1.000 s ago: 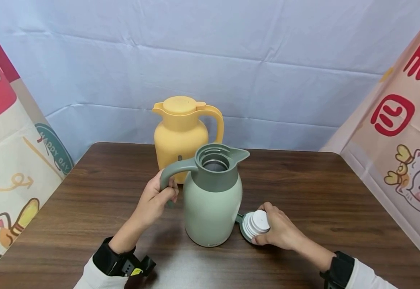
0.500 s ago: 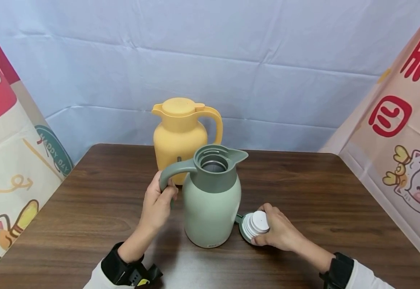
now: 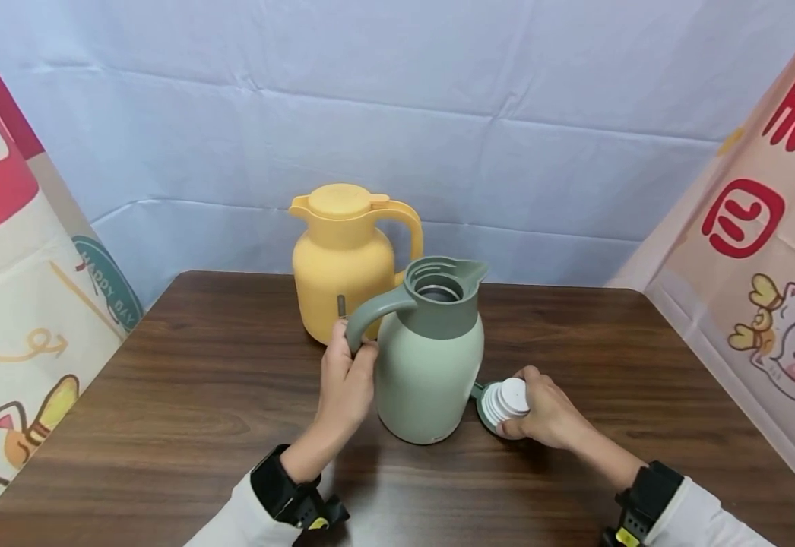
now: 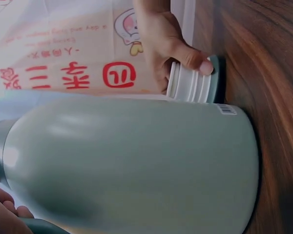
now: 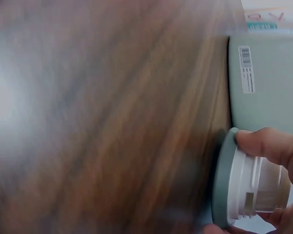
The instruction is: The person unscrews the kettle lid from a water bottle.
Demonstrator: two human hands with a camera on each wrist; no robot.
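1. Both the green jug (image 3: 430, 380) and the upturned lid (image 3: 502, 405) are sitting farther right and farther back in the head view than half a second ago, the hands travelling with them. On the counter (image 3: 199, 410), the left hand (image 3: 346, 384) is curling its fingers closely round the jug's handle (image 3: 378, 308), presumably steadying or guiding it. Beside the base, the right hand (image 3: 553, 414) is pinching the lid, which is lying with its white plug (image 3: 515, 395) uppermost, probably keeping the plug off the wood. Only this view is showing the jug's uncovered mouth (image 3: 438, 289) and the yellow jug (image 3: 341, 262) standing behind.

2. In the left wrist view, the jug's side is filling the frame, with the right thumb pressing low on the lid. Left fingers are barely entering the corner, so their firmness is hard to judge here.

3. From the right wrist, the lid is showing side-on: its green rim (image 5: 224, 180) is facing the counter, thumb and fingertips spanning its width. A barcode label (image 5: 246, 69), unreadable from the head, is marking the jug's lower side.
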